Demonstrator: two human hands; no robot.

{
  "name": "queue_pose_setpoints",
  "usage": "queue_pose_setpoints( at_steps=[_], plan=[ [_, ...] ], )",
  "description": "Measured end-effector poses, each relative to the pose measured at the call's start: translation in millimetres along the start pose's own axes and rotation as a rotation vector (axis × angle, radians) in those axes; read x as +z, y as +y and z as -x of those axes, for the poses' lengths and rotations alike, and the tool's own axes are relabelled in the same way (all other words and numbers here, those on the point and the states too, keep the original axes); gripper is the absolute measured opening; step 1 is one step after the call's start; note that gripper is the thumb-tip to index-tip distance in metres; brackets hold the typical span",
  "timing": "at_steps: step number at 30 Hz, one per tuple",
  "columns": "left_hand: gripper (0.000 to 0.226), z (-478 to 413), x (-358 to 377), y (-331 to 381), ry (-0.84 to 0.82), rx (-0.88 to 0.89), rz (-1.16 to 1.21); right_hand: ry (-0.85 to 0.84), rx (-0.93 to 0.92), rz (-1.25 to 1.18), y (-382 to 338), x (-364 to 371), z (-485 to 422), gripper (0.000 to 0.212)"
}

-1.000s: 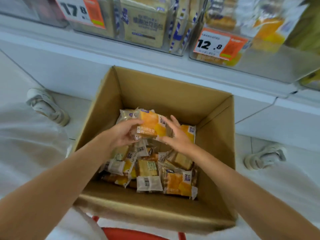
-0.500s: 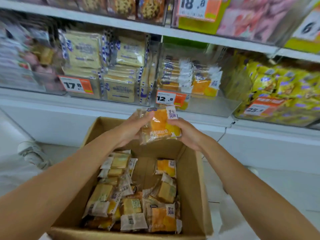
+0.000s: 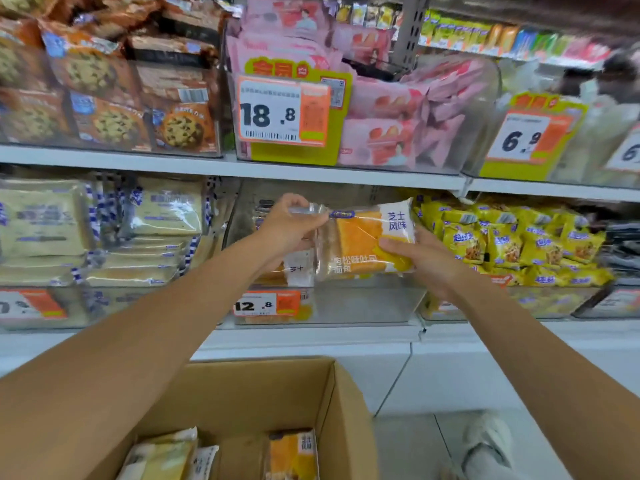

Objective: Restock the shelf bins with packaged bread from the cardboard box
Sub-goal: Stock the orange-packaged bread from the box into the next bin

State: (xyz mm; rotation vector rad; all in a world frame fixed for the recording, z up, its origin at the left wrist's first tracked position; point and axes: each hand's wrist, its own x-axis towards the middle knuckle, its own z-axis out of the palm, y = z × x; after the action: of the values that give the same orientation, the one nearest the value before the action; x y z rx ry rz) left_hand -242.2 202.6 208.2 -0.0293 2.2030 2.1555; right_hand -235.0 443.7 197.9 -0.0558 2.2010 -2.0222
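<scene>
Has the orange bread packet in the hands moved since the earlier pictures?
Yes. The bread packet went up: from inside the cardboard box to above the 12.8 price tag, in front of the shelf bin.

The box is cut off by the near edge, so most of its contents lie out of sight. The pack hides the right hand's fingers, and the left hand covers part of the stock in the bin. The rightmost tag is cut by the edge. The goods on the upper right are blurred. The small print on the 18.8 tag is unreadable.
</scene>
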Motion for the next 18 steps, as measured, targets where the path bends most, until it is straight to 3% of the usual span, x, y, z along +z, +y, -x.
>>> queue_pose_setpoints(
  at_steps=[3,6,11,18],
  plan=[
    [0.015,-27,8,-3,-0.055,0.031,-0.148,0.023,-0.005,0.029,11,-9,-24,0.041],
    [0.014,-44,9,-7,-0.063,0.086,-0.274,0.021,0.002,0.067,23,-11,-41,0.05],
    [0.038,-57,6,-20,-0.074,0.182,-0.626,-0.039,0.055,0.17,36,-13,-56,0.057],
    [0.019,-73,2,-39,-0.132,0.301,-0.924,-0.046,0.258,0.497,45,-4,-71,0.041]
  ],
)
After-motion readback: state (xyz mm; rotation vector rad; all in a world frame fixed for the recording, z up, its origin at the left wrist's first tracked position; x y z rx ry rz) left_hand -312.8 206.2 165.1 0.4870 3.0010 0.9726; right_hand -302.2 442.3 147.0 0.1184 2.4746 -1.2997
